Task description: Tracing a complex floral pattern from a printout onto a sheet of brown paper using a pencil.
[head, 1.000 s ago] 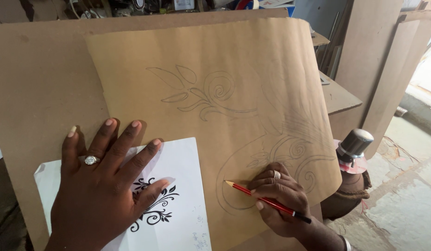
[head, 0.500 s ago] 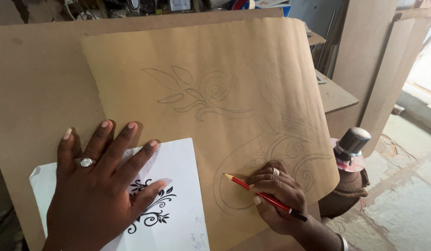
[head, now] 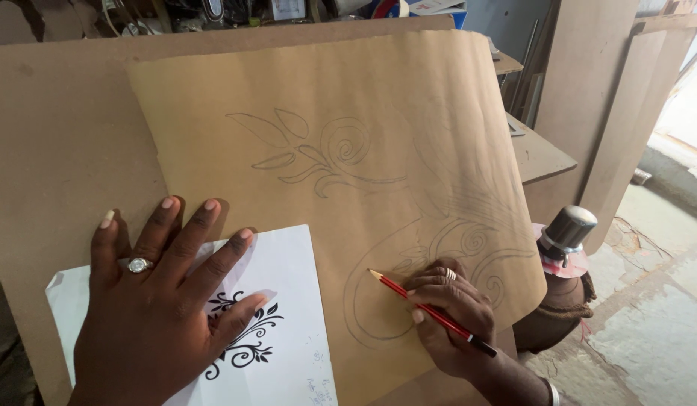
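1. Right hand (head: 450,319) grips a red pencil (head: 427,312) between thumb and curled fingers; sharpened tip points up-left, touching or just above the paper, can't tell which.
2. Pencil tip sits inside the big looping curve drawn at the lower right of the brown paper sheet (head: 348,98).
3. Left hand (head: 157,308) lies flat, fingers spread wide, pressing down on a white printed sheet (head: 296,331); ring on one finger.
4. White sheet shows a black floral scroll design (head: 247,342), partly covered by the left fingers; it overlaps the brown paper's lower left edge.
5. Brown paper carries pencil outlines: leaves and a spiral mid-sheet, more swirls near the right hand.
6. Paper rests on a brown board (head: 55,135).
7. Dark bottle with a black cap (head: 563,282) stands just right of the paper, off the board.
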